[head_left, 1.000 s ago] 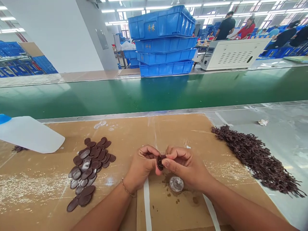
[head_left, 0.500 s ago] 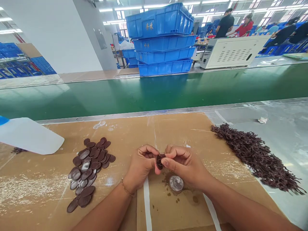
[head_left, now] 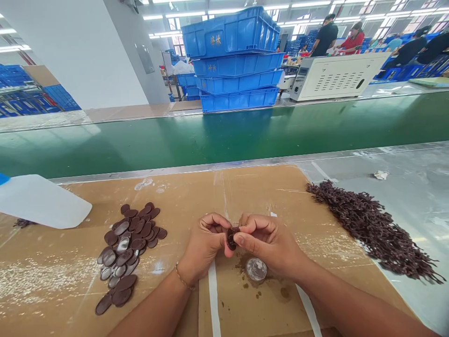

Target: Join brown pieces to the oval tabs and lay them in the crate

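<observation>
Above the cardboard, my left hand [head_left: 203, 245] pinches a dark brown oval disc [head_left: 230, 239] between thumb and fingers. My right hand [head_left: 271, 241] is closed at the disc's right edge, thumb and forefinger together on a small dark brown piece whose shape is mostly hidden. The two hands nearly meet. Just below them sits a small round dish [head_left: 256, 269] with whitish, wet-looking contents and damp stains around it. To the left lies a loose pile of brown oval discs [head_left: 135, 234], some shiny. A heap of thin, knobbly dark brown strands [head_left: 372, 229] lies to the right.
A white plastic bottle [head_left: 45, 201] with a blue end lies at the left. Beyond the cardboard [head_left: 182, 192] runs a green conveyor belt [head_left: 154, 145]. Stacked blue crates [head_left: 238, 65] and a cream metal box [head_left: 340, 77] stand across it. Several people work in the background.
The view has shifted very slightly. Both hands keep the same pinch on the disc and the small piece, with hardly any visible movement.
</observation>
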A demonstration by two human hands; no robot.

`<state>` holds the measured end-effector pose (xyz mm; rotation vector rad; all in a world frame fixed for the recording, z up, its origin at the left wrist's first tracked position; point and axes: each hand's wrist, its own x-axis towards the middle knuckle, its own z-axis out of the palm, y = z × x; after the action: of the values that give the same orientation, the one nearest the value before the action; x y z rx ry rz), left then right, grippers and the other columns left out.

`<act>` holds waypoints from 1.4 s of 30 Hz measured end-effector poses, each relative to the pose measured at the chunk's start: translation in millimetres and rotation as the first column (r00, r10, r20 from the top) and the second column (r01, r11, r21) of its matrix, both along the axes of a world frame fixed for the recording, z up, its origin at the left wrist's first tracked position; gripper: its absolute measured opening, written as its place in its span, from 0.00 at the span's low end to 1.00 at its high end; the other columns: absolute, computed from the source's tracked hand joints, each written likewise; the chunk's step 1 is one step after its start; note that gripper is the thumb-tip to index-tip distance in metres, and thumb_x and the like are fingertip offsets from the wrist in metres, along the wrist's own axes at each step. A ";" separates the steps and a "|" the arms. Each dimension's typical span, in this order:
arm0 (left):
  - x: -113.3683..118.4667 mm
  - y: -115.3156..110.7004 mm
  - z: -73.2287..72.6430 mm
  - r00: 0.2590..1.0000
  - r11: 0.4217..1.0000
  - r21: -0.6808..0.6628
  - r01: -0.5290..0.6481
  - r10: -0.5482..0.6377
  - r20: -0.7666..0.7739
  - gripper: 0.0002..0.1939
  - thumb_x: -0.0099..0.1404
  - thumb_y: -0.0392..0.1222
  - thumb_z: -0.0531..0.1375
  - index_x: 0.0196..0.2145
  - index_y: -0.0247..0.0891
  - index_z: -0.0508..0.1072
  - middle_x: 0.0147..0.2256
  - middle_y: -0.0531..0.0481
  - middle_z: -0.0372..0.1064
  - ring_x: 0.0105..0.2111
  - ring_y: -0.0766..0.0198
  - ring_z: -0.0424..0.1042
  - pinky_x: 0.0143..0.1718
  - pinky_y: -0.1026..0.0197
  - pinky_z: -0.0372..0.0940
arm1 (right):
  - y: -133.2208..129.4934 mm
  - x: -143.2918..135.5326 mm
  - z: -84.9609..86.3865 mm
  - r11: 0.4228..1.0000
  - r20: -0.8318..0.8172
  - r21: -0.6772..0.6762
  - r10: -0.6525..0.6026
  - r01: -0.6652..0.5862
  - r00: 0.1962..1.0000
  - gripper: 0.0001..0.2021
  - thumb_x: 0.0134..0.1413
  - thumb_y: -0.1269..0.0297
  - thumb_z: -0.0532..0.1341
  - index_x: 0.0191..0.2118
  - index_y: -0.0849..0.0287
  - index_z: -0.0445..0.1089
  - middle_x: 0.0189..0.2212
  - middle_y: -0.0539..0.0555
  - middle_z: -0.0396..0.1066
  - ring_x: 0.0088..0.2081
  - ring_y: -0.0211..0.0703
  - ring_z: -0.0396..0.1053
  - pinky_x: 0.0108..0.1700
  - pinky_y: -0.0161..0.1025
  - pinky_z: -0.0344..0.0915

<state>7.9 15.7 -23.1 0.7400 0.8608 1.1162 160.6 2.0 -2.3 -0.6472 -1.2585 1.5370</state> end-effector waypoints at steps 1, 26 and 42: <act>0.0 0.0 0.0 1.000 1.000 0.000 0.001 -0.001 -0.001 0.17 0.34 0.28 0.73 0.21 0.35 0.71 0.20 0.57 0.69 0.18 0.74 0.65 0.22 0.72 0.60 | -0.1 -0.2 0.3 1.000 0.001 -0.003 -0.001 0.001 1.000 0.14 0.51 0.60 0.69 0.23 0.58 0.66 0.20 0.46 0.66 0.25 0.36 0.67 0.34 0.37 0.70; 3.1 -0.6 4.8 0.999 1.000 -0.012 -0.015 0.015 -0.037 0.17 0.34 0.30 0.73 0.19 0.34 0.69 0.18 0.57 0.67 0.17 0.73 0.64 0.20 0.71 0.60 | 0.5 0.0 -0.9 1.000 -0.001 -0.025 0.013 -0.013 1.000 0.13 0.52 0.61 0.68 0.24 0.57 0.65 0.20 0.46 0.64 0.25 0.36 0.65 0.35 0.37 0.69; 2.0 0.7 3.6 0.999 1.000 -0.014 -0.015 0.014 -0.045 0.18 0.33 0.29 0.73 0.19 0.34 0.69 0.19 0.57 0.68 0.17 0.74 0.63 0.21 0.71 0.59 | 0.9 0.1 -4.5 1.000 0.000 -0.029 -0.002 0.002 1.000 0.13 0.50 0.61 0.69 0.24 0.58 0.66 0.20 0.46 0.65 0.27 0.36 0.67 0.32 0.35 0.64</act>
<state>9.9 16.4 -19.5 0.7508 0.9124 1.1088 160.7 2.9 -6.8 -0.6667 -1.2373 1.5556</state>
